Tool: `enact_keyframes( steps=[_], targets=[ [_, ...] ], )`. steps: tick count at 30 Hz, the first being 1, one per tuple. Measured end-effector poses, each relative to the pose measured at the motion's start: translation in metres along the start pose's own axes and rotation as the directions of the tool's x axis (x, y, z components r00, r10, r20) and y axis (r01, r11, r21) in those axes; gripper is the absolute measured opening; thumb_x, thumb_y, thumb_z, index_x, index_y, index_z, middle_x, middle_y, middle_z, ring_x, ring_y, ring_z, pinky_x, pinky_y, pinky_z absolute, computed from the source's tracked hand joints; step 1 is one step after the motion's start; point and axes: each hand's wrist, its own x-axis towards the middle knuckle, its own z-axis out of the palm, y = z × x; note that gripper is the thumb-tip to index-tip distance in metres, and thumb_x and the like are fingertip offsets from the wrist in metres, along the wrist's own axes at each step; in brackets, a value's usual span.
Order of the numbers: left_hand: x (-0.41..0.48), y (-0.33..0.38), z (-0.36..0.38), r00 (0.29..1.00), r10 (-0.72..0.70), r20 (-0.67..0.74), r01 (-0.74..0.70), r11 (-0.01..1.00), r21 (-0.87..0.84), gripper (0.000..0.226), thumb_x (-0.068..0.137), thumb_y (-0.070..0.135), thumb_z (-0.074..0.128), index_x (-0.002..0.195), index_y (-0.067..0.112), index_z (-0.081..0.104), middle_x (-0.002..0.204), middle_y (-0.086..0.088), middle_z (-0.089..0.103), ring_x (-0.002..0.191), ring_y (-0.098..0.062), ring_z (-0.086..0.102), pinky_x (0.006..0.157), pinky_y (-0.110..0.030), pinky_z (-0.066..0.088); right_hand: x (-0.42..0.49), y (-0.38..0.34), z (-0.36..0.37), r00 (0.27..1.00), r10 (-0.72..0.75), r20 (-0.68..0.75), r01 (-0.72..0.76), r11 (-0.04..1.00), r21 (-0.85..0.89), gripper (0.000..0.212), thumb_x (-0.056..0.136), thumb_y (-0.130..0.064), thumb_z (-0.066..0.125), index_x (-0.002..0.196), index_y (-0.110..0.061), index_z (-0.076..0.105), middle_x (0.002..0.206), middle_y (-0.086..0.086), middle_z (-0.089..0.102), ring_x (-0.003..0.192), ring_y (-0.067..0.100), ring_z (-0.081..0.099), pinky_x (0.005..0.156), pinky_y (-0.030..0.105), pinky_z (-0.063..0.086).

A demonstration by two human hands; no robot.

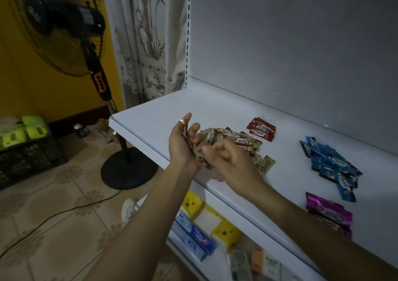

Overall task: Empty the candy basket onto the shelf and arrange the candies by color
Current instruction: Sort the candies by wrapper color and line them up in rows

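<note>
- The cream candies (199, 157) are at the centre of the frame, held in the left hand (182, 145) over the front edge of the white shelf (150, 117). Its fingers are half open and loosely cupped round the bunch, with the thumb against it.
- The right hand (228, 161), just right of it, has its fingers curled close together and pinches the lower end of that bunch.
- Just behind the hands, a cream pile (235, 141) lies on the shelf.
- Further back and to the right is a small stack of red candies (261, 129), apart from the pile.
- At the right of the frame lies a blue heap (331, 164), with purple candies (329, 214) below it, near the shelf's front.
- On the lower shelf, at bottom centre, are toothpaste boxes (193, 231) and yellow boxes (226, 231).
- A standing fan (64, 29) fills the upper left, and a dark crate (25, 156) sits at the left edge.
</note>
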Motion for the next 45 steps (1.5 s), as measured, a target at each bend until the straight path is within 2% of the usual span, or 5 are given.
enact_keyframes(
  steps=[14,21,31,39,45],
  targets=[
    [-0.005,-0.006,0.001,0.986,0.152,0.065,-0.163,0.956,0.244,0.025,0.101,0.02,0.045,0.119,0.019,0.061,0.079,0.002,0.052,0.057,-0.008,0.044,0.057,-0.021,0.039,-0.002,0.003,-0.051,0.961,0.222,-0.165,-0.179,0.955,0.237,0.02,0.087,-0.006,0.065,0.106,-0.008,0.065,0.08,0.004,0.068,0.048,0.001,0.057,0.045,0.013,0.043],
    [-0.014,-0.006,-0.011,0.981,0.184,0.06,-0.188,0.836,0.516,0.026,0.098,0.009,0.048,0.119,0.016,0.062,0.092,-0.001,0.066,0.067,-0.003,0.064,0.06,-0.018,0.051,0.025,0.031,-0.039,0.969,0.044,-0.245,-0.097,0.974,-0.207,0.02,0.083,-0.02,0.071,0.104,-0.019,0.07,0.07,-0.013,0.063,0.078,0.012,0.065,0.078,0.035,0.054],
    [-0.01,-0.007,-0.029,0.89,0.341,0.301,-0.434,0.439,0.787,0.015,0.088,0.003,0.066,0.089,0.017,0.061,0.088,0.004,0.068,0.08,-0.005,0.068,0.073,-0.027,0.056,0.042,0.038,-0.027,0.967,-0.172,-0.186,-0.005,0.721,-0.693,0.025,0.087,-0.034,0.065,0.107,-0.02,0.069,0.103,0.003,0.062,0.093,0.022,0.06,0.078,0.03,0.042],
    [0.012,-0.026,-0.031,0.581,0.247,0.775,-0.63,-0.466,0.621,0.022,0.079,0.006,0.068,0.095,0.019,0.075,0.094,0.003,0.074,0.09,-0.025,0.062,0.069,-0.031,0.05,0.026,0.038,-0.043,0.934,-0.249,-0.256,0.036,0.779,-0.626,0.011,0.088,-0.023,0.063,0.09,-0.017,0.072,0.078,-0.007,0.047,0.073,0.017,0.053,0.065,0.026,0.037],
    [0.021,-0.022,-0.035,0.581,0.096,0.808,-0.639,-0.56,0.526,0.036,0.078,0.015,0.042,0.091,0.018,0.075,0.095,0.004,0.074,0.086,-0.026,0.064,0.065,-0.033,0.052,0.014,0.041,-0.061,0.922,-0.242,-0.3,0.028,0.819,-0.574,0.013,0.088,-0.022,0.062,0.092,-0.018,0.073,0.085,-0.004,0.059,0.077,0.016,0.058,0.068,0.029,0.047]
  ],
)
